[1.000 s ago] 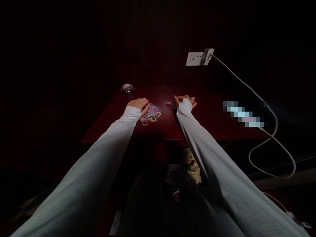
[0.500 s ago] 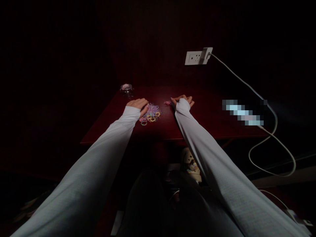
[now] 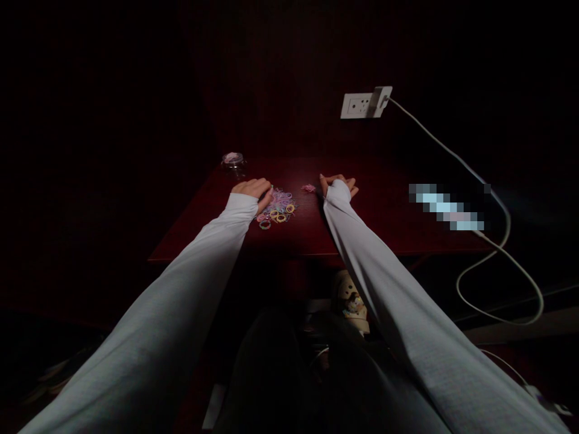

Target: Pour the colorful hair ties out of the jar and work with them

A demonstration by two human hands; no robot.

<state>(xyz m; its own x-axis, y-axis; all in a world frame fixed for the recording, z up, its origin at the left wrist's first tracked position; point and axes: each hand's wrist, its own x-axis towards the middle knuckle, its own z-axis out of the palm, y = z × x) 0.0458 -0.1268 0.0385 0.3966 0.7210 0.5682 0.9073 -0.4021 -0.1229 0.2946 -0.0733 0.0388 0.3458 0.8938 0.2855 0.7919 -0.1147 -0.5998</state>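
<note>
Near the far left corner of the dark red table stands a clear jar, with something pale pink at its top. Nearer the front edge, a light grey sleeve reaches in over the left side and ends at the left hand. Its fingers are bent and close together, with the thumb low against the left side of a loose pile of small coloured bands; whether anything is pinched under them I cannot tell. The pile lies midway along the table, lilac and blue at the back, with yellow rings towards the front edge and a greenish ring nearest to it. Right of the pile, and apart from it, sits a small pink cluster. Just beside that is the right hand, one fingertip pointing left and the other fingers curved and slightly spread; its underside is hidden, so its hold cannot be told. Below the front edge shows a cream clog. Above the back edge is a wall socket with a white plug; its cable runs down past the right end, where a pixelated pale object lies.
</note>
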